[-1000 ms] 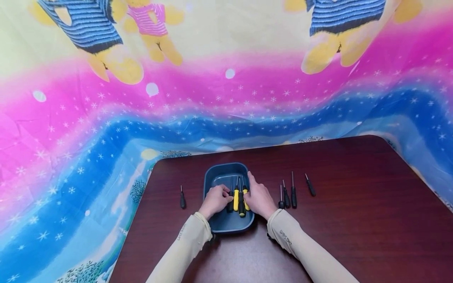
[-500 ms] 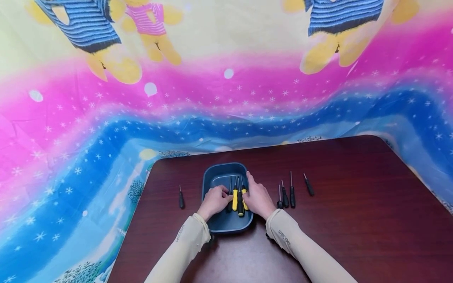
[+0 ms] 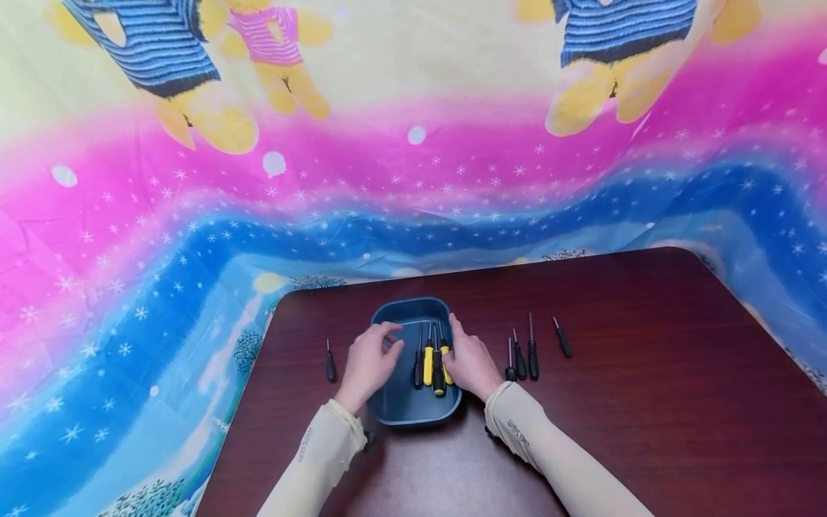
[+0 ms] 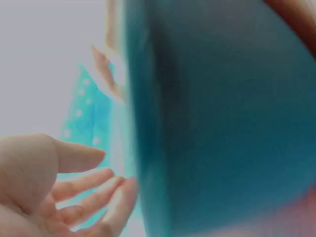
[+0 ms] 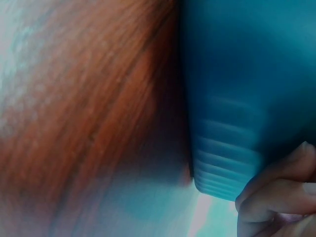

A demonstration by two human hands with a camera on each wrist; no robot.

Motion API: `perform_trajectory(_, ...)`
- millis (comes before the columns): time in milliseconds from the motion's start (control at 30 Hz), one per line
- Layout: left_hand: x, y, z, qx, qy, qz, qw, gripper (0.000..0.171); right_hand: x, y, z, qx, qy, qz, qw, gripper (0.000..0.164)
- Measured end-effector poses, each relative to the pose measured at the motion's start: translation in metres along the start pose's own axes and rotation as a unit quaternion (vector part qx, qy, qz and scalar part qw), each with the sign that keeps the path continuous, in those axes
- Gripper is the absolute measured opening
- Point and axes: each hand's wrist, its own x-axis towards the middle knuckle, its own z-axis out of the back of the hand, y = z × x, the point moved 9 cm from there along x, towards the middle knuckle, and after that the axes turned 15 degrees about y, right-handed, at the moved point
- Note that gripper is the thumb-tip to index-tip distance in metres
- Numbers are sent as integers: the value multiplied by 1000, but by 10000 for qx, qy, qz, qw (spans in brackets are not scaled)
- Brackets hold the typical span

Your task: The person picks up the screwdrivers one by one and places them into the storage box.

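In the head view a dark blue plastic tray holds several screwdrivers side by side. They include a black screwdriver, a yellow screwdriver and a black-and-yellow screwdriver. My left hand hovers at the tray's left rim, fingers spread and loosely bent, nothing between them; the left wrist view shows it beside the tray wall. My right hand grips the right wall, its thumb inside near another yellow screwdriver. In the right wrist view its fingers lie along the wall's outer side.
Several black screwdrivers lie right of the tray, one screwdriver a little apart. A small black screwdriver lies to the left. The dark red wooden table ends at a patterned cloth behind.
My left hand has let go of the black screwdriver in the tray and moved left and slightly up, its fingers opening. My right hand stays on the tray's right wall.
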Motion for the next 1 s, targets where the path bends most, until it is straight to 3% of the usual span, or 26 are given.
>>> perform_trajectory(133, -13, 20, 30, 214, -725, 4, 9971, 26, 0, 0, -2, 58, 27, 14, 10000, 80)
perform_trajectory(233, -21, 44, 45, 381, -947, 262, 9944, 28, 0, 0, -1, 91, 33, 27, 9999, 81)
perform_trajectory(367, -25, 84, 47, 360, -791, 792, 9931, 33, 1, 0, 0, 93, 10, 14, 10000, 81)
perform_trajectory(533, -28, 128, 31, 33, -245, 1438, 9893, 48, 1, 0, -2, 41, 13, 15, 10000, 81)
perform_trajectory(700, -28, 140, 19, 159, -57, 1631, 9865, 59, 0, 1, -1, 26, 0, 16, 10000, 81)
perform_trajectory(1000, -24, 140, 20, 473, -267, 1673, 9844, 35, 0, 1, 1, -21, -41, 17, 10000, 81)
